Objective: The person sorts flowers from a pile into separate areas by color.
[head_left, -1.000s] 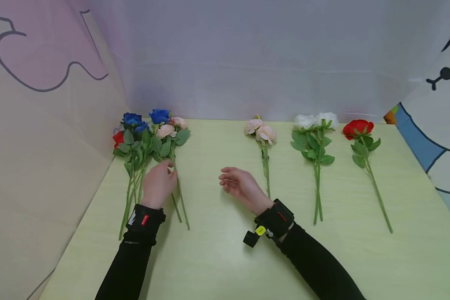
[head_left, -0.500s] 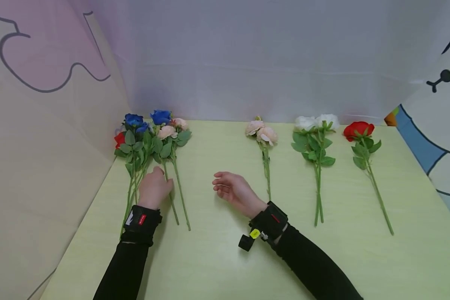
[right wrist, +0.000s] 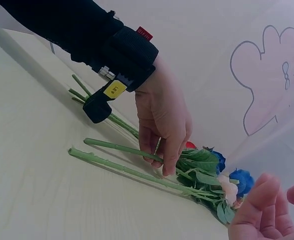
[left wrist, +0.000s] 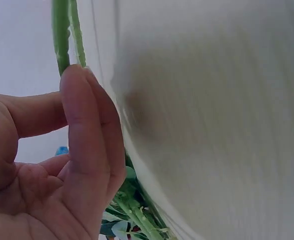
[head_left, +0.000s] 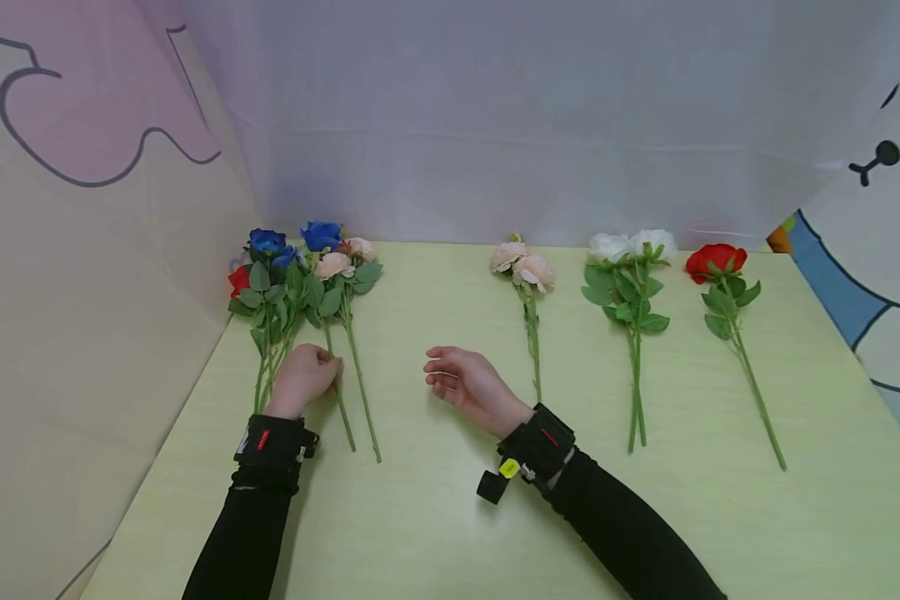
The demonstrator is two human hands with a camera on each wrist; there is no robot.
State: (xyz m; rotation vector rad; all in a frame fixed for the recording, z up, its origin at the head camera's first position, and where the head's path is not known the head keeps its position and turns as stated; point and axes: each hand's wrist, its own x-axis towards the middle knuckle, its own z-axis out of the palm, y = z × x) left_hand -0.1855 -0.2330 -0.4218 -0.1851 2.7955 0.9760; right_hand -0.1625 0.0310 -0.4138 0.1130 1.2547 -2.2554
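On the left of the table, my left hand (head_left: 302, 379) pinches one green flower stem (head_left: 342, 412) between thumb and fingertips. The left wrist view shows that stem (left wrist: 61, 37) rising from the fingertips. Which bloom it carries is hidden among the leaves. Blue roses (head_left: 321, 235), pale pink flowers (head_left: 333, 264) and a red rose (head_left: 238, 281) lie bunched just beyond this hand. A second loose stem (head_left: 363, 392) lies to the right of the pinched one. My right hand (head_left: 476, 387) hovers over the middle with fingers loosely bent, holding nothing.
To the right of my right hand lie two pale pink flowers (head_left: 532, 271), white roses (head_left: 652, 243) and a single red rose (head_left: 716, 260), stems toward me. A printed curtain (head_left: 450, 125) stands behind the table (head_left: 420, 517).
My left hand has drawn back a little from the leaves and its fingers have closed on the stem, whose lower end shifted slightly left. The right hand has drifted slightly left.
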